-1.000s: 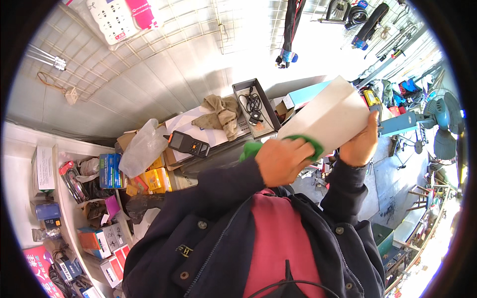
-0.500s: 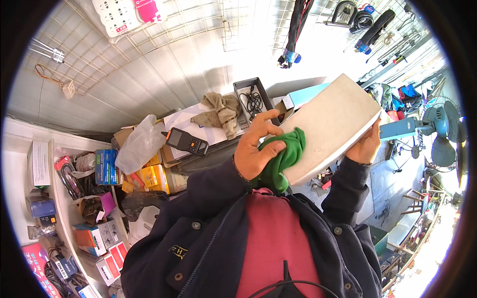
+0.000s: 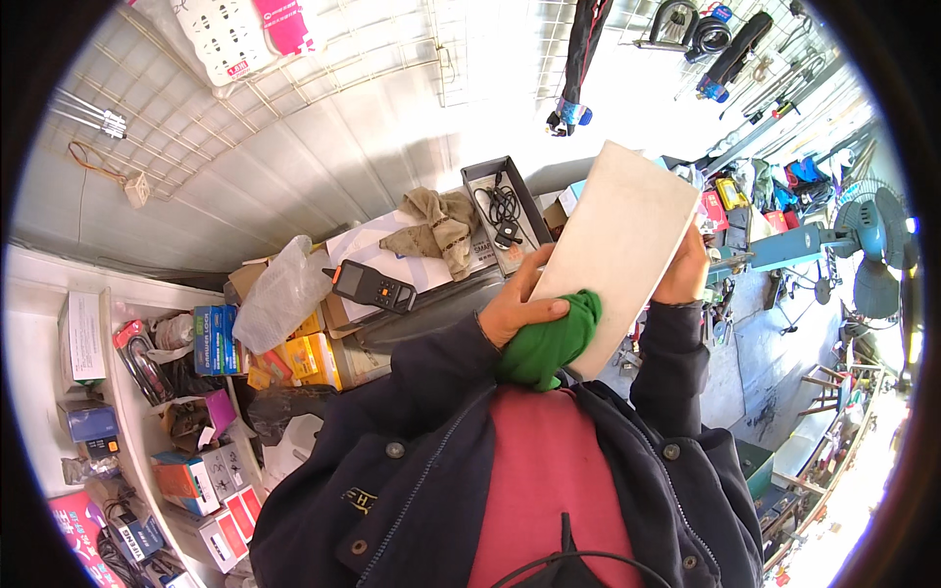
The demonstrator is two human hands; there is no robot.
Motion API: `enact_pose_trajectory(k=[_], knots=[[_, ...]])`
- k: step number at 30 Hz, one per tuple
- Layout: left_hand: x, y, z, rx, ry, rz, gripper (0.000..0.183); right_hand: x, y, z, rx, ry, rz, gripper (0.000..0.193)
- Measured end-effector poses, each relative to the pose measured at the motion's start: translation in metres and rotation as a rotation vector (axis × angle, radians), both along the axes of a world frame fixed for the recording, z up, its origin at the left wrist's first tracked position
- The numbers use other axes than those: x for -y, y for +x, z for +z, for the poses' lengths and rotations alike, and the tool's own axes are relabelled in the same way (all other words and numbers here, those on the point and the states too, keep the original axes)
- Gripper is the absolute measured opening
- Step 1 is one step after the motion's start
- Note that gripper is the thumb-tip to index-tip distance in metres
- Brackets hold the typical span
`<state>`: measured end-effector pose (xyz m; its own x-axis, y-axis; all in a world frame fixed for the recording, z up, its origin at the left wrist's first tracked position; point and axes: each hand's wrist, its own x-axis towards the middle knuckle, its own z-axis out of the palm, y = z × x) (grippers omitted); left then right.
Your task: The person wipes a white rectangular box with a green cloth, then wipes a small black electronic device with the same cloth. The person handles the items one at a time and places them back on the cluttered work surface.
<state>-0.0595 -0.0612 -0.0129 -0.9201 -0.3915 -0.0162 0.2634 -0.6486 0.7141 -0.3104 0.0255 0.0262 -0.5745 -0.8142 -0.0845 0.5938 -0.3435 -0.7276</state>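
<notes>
A long off-white box (image 3: 619, 230), lightly smudged, is held up in front of my chest and tilted, its top leaning left. My right hand (image 3: 684, 272) grips its right side, most of the fingers out of sight behind it. At its lower left edge, my left hand (image 3: 521, 312) has the thumb across a bunched green cloth (image 3: 552, 345) while its other fingers are partly hidden by the box. The cloth lies against the box's lower left corner.
Behind the box stand an open dark carton with a coiled black cable (image 3: 502, 206), a brown rag (image 3: 446, 230), and a black handheld meter (image 3: 371, 285). Shelves of small boxes (image 3: 214, 338) fill the left. A blue fan (image 3: 867, 235) stands at right.
The box has turned more upright and shifted left with my right hand. My left hand has gone from across its face to its lower left edge, the green cloth now bunched lower.
</notes>
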Motion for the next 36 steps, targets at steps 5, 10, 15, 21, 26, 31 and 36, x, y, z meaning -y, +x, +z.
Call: enact_pose_trajectory(k=[5, 10, 15, 21, 26, 31, 36], knots=[[0.004, -0.011, 0.002, 0.108, -0.093, 0.415, 0.102, -0.009, 0.073, -0.020, -0.573, 0.278, -0.090, 0.095], [0.007, -0.012, 0.011, 0.145, -0.109, 0.546, 0.098, -0.025, 0.119, -0.005, -1.399, 0.422, -0.034, 0.125], [0.005, -0.011, 0.013, 0.097, -0.167, 0.570, 0.103, -0.019, 0.125, 0.017, -1.328, 0.544, -0.001, 0.114], [0.019, 0.008, 0.003, 0.013, 0.056, 0.417, 0.062, -0.017, 0.116, 0.010, -1.193, 0.363, -0.079, 0.078], [0.033, 0.031, -0.004, -0.035, 0.078, 0.214, 0.070, -0.024, 0.117, 0.004, -0.851, 0.314, 0.096, 0.050], [0.032, 0.042, -0.009, -0.073, 0.116, 0.226, 0.072, -0.028, 0.105, -0.002, -0.972, 0.410, -0.022, 0.041], [0.034, 0.051, -0.007, -0.152, 0.184, 0.362, 0.071, -0.025, 0.060, 0.002, -0.737, 0.435, -0.206, 0.033]])
